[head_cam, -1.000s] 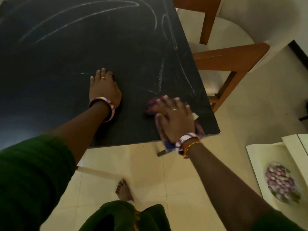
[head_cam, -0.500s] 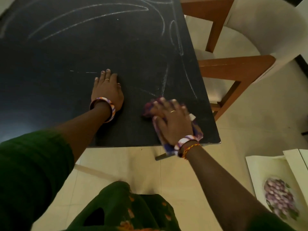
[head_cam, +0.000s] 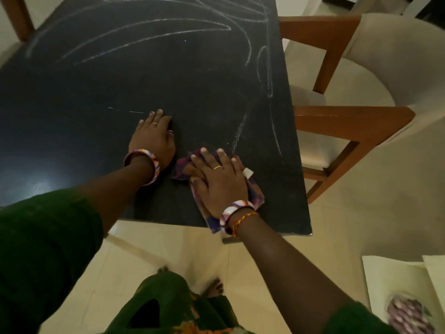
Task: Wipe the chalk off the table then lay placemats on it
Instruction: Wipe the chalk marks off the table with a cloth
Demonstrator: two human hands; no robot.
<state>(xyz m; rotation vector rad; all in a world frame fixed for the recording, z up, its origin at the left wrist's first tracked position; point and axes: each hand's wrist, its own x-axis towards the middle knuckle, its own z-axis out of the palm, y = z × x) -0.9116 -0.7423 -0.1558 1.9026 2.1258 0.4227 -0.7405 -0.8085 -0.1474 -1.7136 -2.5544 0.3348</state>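
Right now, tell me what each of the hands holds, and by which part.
The right hand presses flat on the middle of the purple cloth, fingers spread, not gripping it. The left hand rests flat on the black table, holding nothing.

The right hand [head_cam: 220, 179] has slid the cloth [head_cam: 252, 191] leftward, near the left hand [head_cam: 152, 141].

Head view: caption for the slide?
Right hand presses cloth on chalk-marked black table; left hand braces flat.

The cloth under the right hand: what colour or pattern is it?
The cloth is purple and blue with reddish patches, a mottled print; seen in the head view.
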